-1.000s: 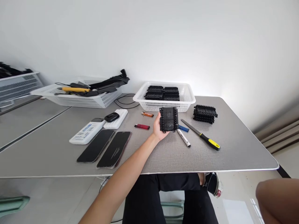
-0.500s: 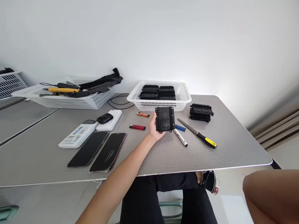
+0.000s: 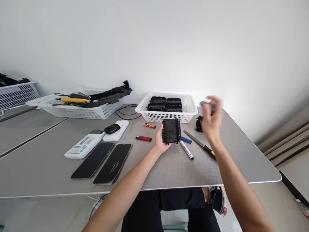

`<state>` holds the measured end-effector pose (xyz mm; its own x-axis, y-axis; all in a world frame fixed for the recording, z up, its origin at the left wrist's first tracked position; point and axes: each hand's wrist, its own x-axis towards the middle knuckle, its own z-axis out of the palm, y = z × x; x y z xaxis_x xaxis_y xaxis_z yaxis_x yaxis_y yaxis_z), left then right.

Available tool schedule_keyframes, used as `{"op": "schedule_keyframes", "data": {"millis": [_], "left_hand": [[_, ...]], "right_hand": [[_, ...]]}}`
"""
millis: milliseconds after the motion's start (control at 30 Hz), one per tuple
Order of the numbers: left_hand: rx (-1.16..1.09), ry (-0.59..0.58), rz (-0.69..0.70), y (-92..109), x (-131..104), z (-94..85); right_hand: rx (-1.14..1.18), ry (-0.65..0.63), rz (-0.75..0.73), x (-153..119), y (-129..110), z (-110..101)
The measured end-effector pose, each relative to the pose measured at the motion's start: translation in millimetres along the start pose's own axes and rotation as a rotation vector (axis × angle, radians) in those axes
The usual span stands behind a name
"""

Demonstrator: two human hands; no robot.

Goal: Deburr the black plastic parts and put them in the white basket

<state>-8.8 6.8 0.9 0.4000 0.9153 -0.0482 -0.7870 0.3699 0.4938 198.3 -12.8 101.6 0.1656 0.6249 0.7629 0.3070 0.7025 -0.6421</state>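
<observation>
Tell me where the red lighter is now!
In the head view, the red lighter lies on the grey table, just left of the left hand, which holds a black panel, and below the orange lighter.

Two dark-screened phones (image 3: 113, 164) side by side

Forearms (image 3: 135, 178) bare; black trousers (image 3: 142, 211); black shoe (image 3: 215, 199) (pale sole edge (image 3: 226, 203), small red patch (image 3: 225, 211)).

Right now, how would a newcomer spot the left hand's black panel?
On the grey table, find the white basket of black panels. In front, the left hand holds this panel. Unlike its lookalikes in the basket, it's hand-held, facing the camera.
</observation>
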Motion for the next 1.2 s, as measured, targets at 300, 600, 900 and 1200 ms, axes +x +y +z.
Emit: {"op": "schedule_keyframes", "data": {"millis": [300,600,900,1200], "left_hand": [[0.065,0.096,0.004,1,-2,-1.7],[0.097,0.074,-0.023,-5,0,2.4],[0.103,0.129,0.032,-2,-1,7.8],[0.034,0.286,0.203,30,4,-5.6]], "right_hand": [[-0.117,-0.197,0.131,-52,62,54],[-0.254,-0.114,0.067,-69,62,55],[-0.607,-0.481,-0.048,-73,54,52],[-0.531,-0.639,-0.136,-82,44,57]]}}
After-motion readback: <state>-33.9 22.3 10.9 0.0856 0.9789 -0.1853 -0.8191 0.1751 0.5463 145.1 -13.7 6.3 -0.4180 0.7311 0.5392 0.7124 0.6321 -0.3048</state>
